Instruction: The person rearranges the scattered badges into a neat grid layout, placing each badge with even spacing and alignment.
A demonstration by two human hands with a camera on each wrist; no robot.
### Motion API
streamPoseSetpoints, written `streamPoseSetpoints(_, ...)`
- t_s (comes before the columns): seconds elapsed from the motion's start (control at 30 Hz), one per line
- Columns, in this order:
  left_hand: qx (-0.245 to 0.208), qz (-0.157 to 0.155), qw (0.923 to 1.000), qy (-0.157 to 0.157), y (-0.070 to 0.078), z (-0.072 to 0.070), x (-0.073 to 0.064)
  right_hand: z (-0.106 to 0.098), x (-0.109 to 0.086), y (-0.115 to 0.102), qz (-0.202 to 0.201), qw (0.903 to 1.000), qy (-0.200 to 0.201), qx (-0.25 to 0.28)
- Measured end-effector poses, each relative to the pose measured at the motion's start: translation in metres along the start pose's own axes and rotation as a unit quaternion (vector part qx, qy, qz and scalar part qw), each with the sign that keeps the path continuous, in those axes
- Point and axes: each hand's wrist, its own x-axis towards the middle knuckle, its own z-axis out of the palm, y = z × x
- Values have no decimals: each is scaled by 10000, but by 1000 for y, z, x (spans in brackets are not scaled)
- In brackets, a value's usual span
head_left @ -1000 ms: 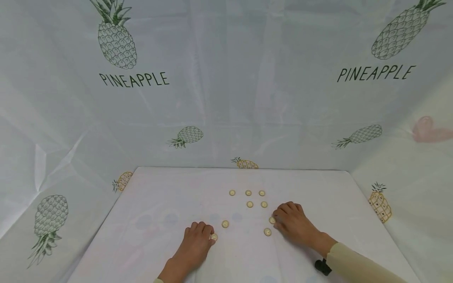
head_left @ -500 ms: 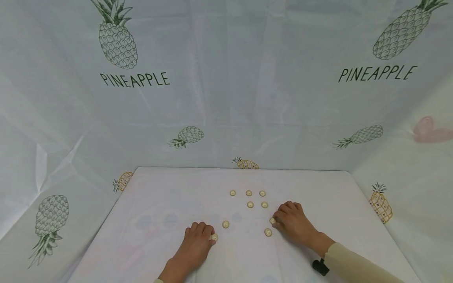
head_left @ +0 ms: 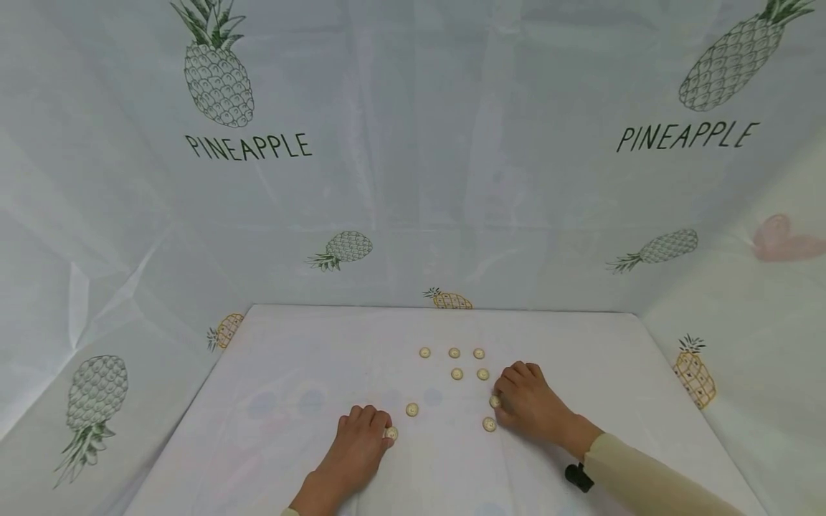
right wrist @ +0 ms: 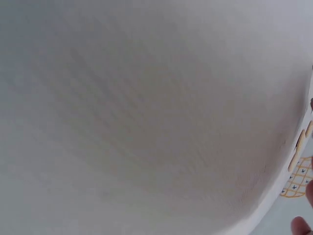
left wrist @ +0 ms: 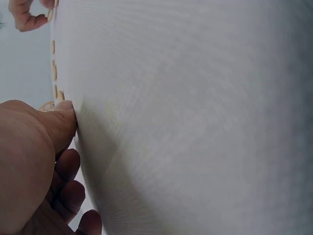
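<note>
My left hand (head_left: 357, 451) lies low on the white-covered table, fingers curled, its thumb and forefinger pinching a round cream button (head_left: 391, 433). In the left wrist view its thumb (left wrist: 61, 120) is down at the cloth and hides most of what it grips. To the right, my right hand (head_left: 530, 403) pinches another button (head_left: 495, 401) at its edge; the left wrist view also shows that hand (left wrist: 28, 15) at the top left. Just in front of it lies a loose button (head_left: 489, 424). One more button (head_left: 412, 409) lies up and right of my left hand.
Three buttons form a back row, the middle one (head_left: 454, 352) among them, with two more, one a button (head_left: 482, 374), just below. A black device (head_left: 578, 477) hangs under the right sleeve (head_left: 645, 469). Pineapple-print cloth (head_left: 413, 179) rises behind the table (head_left: 310, 337).
My right hand has shifted slightly left and away from me, its button moving a little with it. My left hand and the loose buttons have stayed in place.
</note>
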Motion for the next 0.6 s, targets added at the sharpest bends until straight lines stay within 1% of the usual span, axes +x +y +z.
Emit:
streamPoseSetpoints(0.17,-1,-13,10000,24,-1,0,-1,3,8,4,-501,9973,324,-436)
streamPoseSetpoints(0.27,-16,-35,10000,18,-1,1,-1,4,14,4,-648,9952,471,-555)
streamPoseSetpoints(0.37,-19,-57,10000,-9,-1,1,-1,3,20,2,-681,9947,465,-610)
streamPoseSetpoints(0.6,24,-50,10000,-42,-1,0,0,1,36,-1,-643,9957,382,-546)
